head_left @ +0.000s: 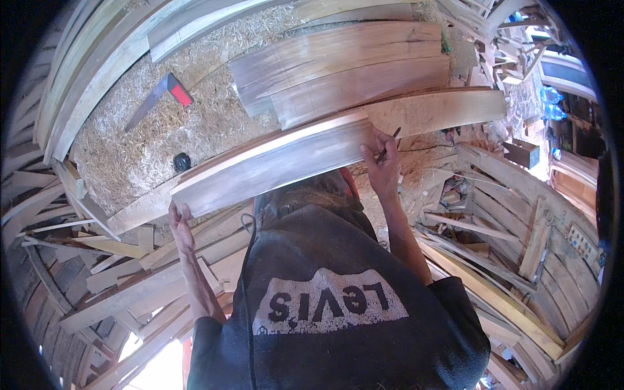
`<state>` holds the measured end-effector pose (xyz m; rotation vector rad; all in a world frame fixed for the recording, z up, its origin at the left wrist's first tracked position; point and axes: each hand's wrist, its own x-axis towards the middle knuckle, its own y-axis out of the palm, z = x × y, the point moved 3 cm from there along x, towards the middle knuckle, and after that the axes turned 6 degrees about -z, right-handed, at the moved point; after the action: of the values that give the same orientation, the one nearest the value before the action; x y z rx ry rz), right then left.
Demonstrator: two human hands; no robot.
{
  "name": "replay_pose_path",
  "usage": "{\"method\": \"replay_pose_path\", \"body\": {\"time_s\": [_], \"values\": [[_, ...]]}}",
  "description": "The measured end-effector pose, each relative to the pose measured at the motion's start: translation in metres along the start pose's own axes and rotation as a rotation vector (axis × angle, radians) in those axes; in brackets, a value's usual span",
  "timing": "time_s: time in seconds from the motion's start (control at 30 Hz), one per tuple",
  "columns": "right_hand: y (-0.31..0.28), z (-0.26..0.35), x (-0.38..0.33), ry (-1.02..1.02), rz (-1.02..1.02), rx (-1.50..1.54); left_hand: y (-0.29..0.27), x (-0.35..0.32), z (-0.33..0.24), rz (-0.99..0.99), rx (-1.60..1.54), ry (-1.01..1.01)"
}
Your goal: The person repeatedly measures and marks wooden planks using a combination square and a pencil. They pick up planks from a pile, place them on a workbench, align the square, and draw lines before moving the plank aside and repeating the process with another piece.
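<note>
A short wooden board (279, 156) lies slantwise in front of my body, its right end farther away than its left. My left hand (181, 221) grips the near left end, thumb and fingers at the corner. At the other end, my right hand (382, 162) has its fingers around the board's edge. A thin dark pencil (395, 134) also sticks out from between the right fingers. Beneath and beyond the board runs a longer plank (442, 112), partly hidden by it.
Wide planks (344, 62) lie across the workbench beyond the board. A handsaw (149, 104) with a red-and-black handle rests on sawdust (123, 140) at the left, near a small black round object (182, 162). Stacked timber (491, 292) flanks me; blue-tinted plastic bottles (552, 104) stand far right.
</note>
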<state>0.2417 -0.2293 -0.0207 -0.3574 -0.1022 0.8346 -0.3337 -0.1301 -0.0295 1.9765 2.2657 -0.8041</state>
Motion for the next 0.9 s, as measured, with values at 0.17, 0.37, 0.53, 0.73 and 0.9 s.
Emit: {"method": "replay_pose_path", "body": {"time_s": [0.17, 0.37, 0.53, 0.73, 0.9], "values": [[0.001, -0.036, 0.028, 0.122, -0.007, -0.005, 0.000, 0.014, 0.005, -0.086, -0.025, -0.159], [0.008, -0.022, 0.035, 0.159, 0.146, -0.192, -0.002, 0.026, -0.005, 0.025, 0.033, -0.283], [0.013, -0.023, 0.035, 0.162, 0.073, -0.321, 0.004, 0.021, -0.008, -0.007, 0.047, -0.310], [0.054, 0.041, 0.004, 0.332, -0.014, -0.163, -0.021, 0.028, -0.016, 0.000, 0.095, -0.383], [0.146, 0.055, -0.060, 0.342, -0.045, -0.027, -0.119, 0.068, 0.031, 0.003, -0.064, -0.228]]}}
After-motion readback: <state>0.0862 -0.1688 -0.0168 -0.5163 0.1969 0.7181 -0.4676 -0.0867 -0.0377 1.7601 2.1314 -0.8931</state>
